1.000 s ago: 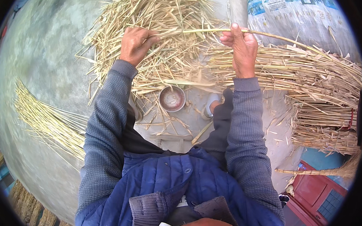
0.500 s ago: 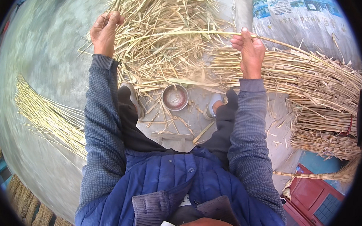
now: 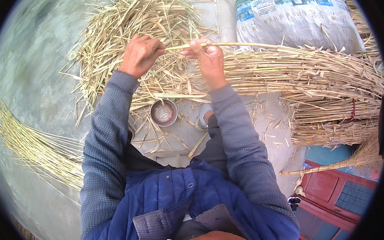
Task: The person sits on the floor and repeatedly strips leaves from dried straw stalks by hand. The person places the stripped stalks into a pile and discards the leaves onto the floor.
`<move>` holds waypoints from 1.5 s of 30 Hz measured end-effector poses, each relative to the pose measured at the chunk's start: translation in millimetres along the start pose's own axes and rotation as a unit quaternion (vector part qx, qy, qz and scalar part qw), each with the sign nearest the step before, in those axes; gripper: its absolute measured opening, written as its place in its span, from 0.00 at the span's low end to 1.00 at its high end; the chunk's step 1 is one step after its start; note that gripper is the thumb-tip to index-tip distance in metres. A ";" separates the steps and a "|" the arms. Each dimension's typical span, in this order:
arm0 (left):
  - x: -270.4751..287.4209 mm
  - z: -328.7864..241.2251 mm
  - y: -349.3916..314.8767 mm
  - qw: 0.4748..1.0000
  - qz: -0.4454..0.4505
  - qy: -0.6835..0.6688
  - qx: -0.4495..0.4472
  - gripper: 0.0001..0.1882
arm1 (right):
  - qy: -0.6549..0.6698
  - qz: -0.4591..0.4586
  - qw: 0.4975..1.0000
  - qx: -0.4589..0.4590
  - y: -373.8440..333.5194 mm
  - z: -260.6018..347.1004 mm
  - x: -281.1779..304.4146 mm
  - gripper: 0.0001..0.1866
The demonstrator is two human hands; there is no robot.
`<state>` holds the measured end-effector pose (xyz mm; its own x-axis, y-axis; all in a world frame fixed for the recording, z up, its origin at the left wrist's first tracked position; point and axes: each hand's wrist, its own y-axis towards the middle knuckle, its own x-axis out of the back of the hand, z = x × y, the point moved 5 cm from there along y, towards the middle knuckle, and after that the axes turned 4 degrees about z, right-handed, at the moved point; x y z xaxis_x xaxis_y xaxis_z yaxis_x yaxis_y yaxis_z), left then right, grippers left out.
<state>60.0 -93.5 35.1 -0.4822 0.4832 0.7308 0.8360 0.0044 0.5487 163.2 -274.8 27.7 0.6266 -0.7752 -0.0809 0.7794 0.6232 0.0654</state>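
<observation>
My right hand [image 3: 207, 59] grips a long pale reed stalk [image 3: 248, 45] that runs off to the right over a thick bundle of reeds [image 3: 315, 78]. My left hand [image 3: 140, 54] pinches the stalk's near end, close beside the right hand. Under both hands lies a loose heap of stripped husks and leaves [image 3: 132, 25]. Both forearms wear grey knit sleeves, and a blue padded jacket fills the lower middle.
A small round metal bowl [image 3: 163, 113] sits on the concrete floor between my knees. A fan of cleaned thin stalks [image 3: 34, 148] lies at the left. A large printed sack [image 3: 293, 16] stands behind the reed bundle. A red wooden piece [image 3: 335, 197] and a straw broom [image 3: 346, 160] are at the lower right.
My left hand has swung back from the far left of the husk heap to the stalk's end beside my right hand. The right hand has shifted left along the stalk.
</observation>
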 end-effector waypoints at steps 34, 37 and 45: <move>-40.9 40.0 -11.9 0.860 0.090 -0.400 0.304 0.11 | 0.021 0.010 0.998 0.052 0.0 4.0 33.0 0.14; -34.1 44.9 -15.0 0.918 0.144 -0.274 0.246 0.13 | 0.036 -0.011 0.998 0.041 0.4 3.3 36.4 0.14; -18.7 62.2 -34.3 0.858 0.054 -0.392 0.328 0.10 | 0.034 -0.026 0.998 0.035 2.7 1.9 27.8 0.13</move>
<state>56.6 -48.3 -22.7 -0.2836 0.9508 0.1251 0.9560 0.2904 -0.0403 182.7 -294.9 27.5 0.5861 -0.7958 -0.1523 0.8101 0.5721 0.1281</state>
